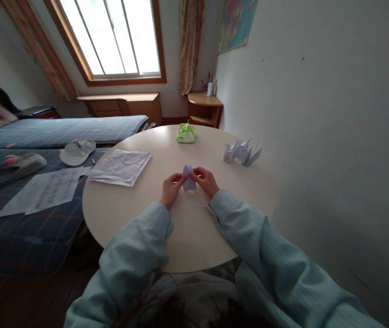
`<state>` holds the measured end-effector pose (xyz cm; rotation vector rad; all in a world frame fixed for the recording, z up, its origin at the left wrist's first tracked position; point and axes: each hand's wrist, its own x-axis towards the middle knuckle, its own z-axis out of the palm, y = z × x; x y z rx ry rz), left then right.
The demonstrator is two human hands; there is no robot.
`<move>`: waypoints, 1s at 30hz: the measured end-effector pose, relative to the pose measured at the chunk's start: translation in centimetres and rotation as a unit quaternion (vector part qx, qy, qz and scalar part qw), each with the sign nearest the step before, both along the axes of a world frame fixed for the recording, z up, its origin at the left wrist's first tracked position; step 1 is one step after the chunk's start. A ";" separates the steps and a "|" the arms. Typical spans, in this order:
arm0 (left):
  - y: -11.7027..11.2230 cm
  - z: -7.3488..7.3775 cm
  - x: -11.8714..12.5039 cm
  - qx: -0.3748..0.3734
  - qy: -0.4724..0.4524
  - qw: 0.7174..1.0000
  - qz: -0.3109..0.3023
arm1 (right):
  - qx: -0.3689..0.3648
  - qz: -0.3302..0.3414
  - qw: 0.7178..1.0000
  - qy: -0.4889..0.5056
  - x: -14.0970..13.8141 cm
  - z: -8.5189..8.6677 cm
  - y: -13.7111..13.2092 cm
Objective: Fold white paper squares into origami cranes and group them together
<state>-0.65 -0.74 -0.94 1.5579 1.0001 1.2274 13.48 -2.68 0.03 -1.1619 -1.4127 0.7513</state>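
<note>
Head view: a bedroom with one bright window (115, 36) and one round, beige bench (129, 214) set against a white wall.

Bench contents:
- One small, pale lilac folded paper piece (189, 182) at the bench centre. The left hand (171, 187) and right hand (207, 180) both pinch it, one at each side, fingers closed on its edges.
- One cluster of pale lilac folded paper figures (242, 152) near the right edge. The exact count cannot be told.
- One green soft tissue pack (186, 133) at the far side. Its label is unreadable.
- One stack of creased white sheets (121, 167) on the left.

The blue checked bed (26, 228) carries printed white pages (47, 189), whose text is too small to read, and one white cap (77, 151).
</note>
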 end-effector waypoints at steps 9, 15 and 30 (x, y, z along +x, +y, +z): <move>-0.6 0.5 0.2 -0.025 -0.007 0.999 -0.027 | -0.002 -0.001 1.000 0.004 0.0 -0.1 0.1; -0.6 0.6 0.2 -0.036 -0.021 0.999 -0.023 | 0.000 -0.002 1.000 -0.001 0.0 -0.3 0.3; -0.3 0.3 0.1 -0.009 -0.009 1.000 0.010 | 0.005 -0.017 1.000 -0.018 0.0 0.2 -0.2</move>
